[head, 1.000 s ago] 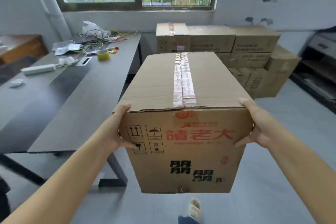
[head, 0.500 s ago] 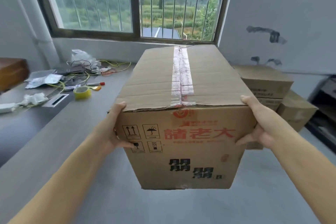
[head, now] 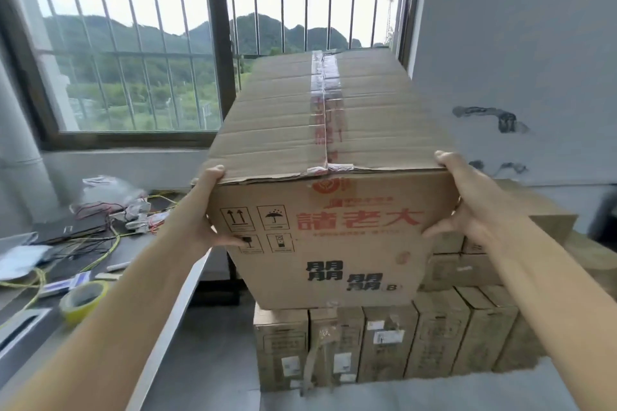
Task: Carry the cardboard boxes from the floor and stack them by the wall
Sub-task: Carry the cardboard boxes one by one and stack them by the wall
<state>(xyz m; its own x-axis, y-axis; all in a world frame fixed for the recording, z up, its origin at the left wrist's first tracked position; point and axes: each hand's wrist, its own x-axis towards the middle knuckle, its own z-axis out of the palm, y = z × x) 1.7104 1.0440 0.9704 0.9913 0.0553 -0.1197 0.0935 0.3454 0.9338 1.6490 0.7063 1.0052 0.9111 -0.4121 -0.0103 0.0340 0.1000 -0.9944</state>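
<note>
A large taped cardboard box (head: 329,213) with red and black print fills the middle of the view, held up in the air. My left hand (head: 208,210) grips its near left corner, thumb across the front face. My right hand (head: 467,207) grips the near right corner the same way. Below and behind the box stands the stack of cardboard boxes (head: 394,347) by the wall, directly under the carried box. The carried box hides the top of the stack's left part.
A grey table (head: 160,327) runs along my left, littered with a roll of yellow tape (head: 83,300), wires and plastic bags. A barred window (head: 140,53) is ahead; the grey wall (head: 517,43) stands at right. Bare floor shows between table and stack.
I have walked up to the stack and raised the box higher. The stack now lies right under the box, and the view has tilted up toward the window.
</note>
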